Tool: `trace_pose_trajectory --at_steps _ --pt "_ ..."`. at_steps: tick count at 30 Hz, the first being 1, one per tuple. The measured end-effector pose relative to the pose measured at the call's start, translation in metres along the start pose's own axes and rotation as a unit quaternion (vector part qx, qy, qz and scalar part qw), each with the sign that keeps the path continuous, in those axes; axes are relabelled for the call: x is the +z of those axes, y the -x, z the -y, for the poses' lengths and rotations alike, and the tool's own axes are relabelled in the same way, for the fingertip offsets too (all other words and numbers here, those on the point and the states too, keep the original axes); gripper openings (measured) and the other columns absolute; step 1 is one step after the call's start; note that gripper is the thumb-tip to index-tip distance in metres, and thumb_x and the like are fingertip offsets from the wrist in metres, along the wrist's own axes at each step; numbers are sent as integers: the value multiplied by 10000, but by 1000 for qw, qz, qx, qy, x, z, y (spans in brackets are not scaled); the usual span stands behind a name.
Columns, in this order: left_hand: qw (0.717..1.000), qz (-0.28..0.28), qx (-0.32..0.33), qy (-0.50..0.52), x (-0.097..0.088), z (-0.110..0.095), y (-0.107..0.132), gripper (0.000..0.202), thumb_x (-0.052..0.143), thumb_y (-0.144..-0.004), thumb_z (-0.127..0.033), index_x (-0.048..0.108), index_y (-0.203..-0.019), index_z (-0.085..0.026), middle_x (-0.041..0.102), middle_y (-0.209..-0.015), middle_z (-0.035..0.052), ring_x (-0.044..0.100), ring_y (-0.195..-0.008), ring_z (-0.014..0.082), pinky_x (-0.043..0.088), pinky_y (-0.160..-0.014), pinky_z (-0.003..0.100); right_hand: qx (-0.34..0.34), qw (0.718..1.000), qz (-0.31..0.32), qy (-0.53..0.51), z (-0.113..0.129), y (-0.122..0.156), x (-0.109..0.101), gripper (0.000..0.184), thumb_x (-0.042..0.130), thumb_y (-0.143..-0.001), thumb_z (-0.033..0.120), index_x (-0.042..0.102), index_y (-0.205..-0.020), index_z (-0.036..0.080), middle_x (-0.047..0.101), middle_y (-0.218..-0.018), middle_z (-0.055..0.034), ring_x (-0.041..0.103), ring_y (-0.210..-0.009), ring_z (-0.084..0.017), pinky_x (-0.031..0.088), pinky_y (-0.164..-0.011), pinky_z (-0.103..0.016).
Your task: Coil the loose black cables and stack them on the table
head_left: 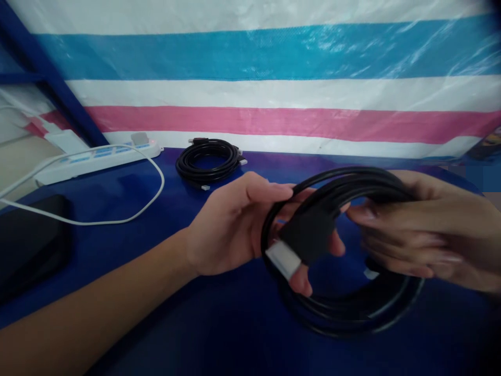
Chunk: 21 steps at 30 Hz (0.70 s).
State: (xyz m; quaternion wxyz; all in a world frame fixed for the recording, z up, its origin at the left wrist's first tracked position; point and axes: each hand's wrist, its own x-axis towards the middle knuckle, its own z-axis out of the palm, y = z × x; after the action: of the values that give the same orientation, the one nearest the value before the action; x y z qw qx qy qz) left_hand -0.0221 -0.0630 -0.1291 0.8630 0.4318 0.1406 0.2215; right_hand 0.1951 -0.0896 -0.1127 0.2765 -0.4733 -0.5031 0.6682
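Note:
A coil of black cable (352,308) hangs above the blue table between both hands. My left hand (230,230) is closed on the coil's left side, its fingers around the black plug with a silver metal end (284,259). Gripping the upper right part of the same coil is my right hand (426,235), fingers curled round the loops and blurred by motion. A second coiled black cable (207,162) lies flat on the table farther back, apart from both hands.
A white power strip (94,159) sits at the back left with a white cord (117,219) looping across the blue table (176,324). A black flat object (27,245) lies at the left edge. A striped plastic sheet (274,78) forms the backdrop.

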Motion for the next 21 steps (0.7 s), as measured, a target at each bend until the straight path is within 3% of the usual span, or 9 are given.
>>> trace_pose_trajectory --at_steps 3,5,9,12,16,21 --pt "994 -28 -47 -94 1 1 -5 386 473 -817 -505 624 -882 -156 646 -778 49 586 -521 107 462 -557 230 11 997 14 69 2 1 1 292 680 -719 371 656 -964 213 446 -462 37 239 -314 -8 201 -287 -140" --pt "985 -63 -65 -149 4 4 -7 269 600 -771 -416 606 -812 -150 588 -625 3 525 -478 67 415 -510 181 14 996 5 88 1 0 6 284 677 -713 361 642 -953 213 537 -553 12 253 -328 -3 212 -287 -139" --pt "982 -121 -31 -142 10 12 -9 79 624 -724 -191 561 -745 -148 369 -462 -79 332 -391 9 280 -415 138 28 996 -36 76 -6 -6 14 227 673 -707 353 620 -857 191 377 -428 58 243 -300 -12 250 -298 -146" --pt "979 -170 13 -109 10 16 -10 27 568 -726 -133 543 -718 -141 345 -468 -79 295 -389 4 228 -386 137 -5 997 -61 47 -11 -15 15 235 682 -701 365 574 -745 161 401 -446 42 374 -356 -38 332 -347 -148" --pt "969 -227 54 -79 6 18 -11 20 558 -730 -142 542 -742 -147 335 -464 -85 311 -375 7 247 -378 137 -48 994 -95 16 -15 -26 17 219 674 -727 335 570 -810 160 457 -499 33 462 -431 -54 422 -419 -154" --pt "956 -275 37 -99 -1 17 -13 167 564 -760 -233 464 -658 -146 363 -520 -69 371 -388 19 305 -375 149 -9 994 -105 -10 -21 -31 21 230 632 -756 344 545 -874 167 413 -538 48 419 -390 -51 428 -396 -193"
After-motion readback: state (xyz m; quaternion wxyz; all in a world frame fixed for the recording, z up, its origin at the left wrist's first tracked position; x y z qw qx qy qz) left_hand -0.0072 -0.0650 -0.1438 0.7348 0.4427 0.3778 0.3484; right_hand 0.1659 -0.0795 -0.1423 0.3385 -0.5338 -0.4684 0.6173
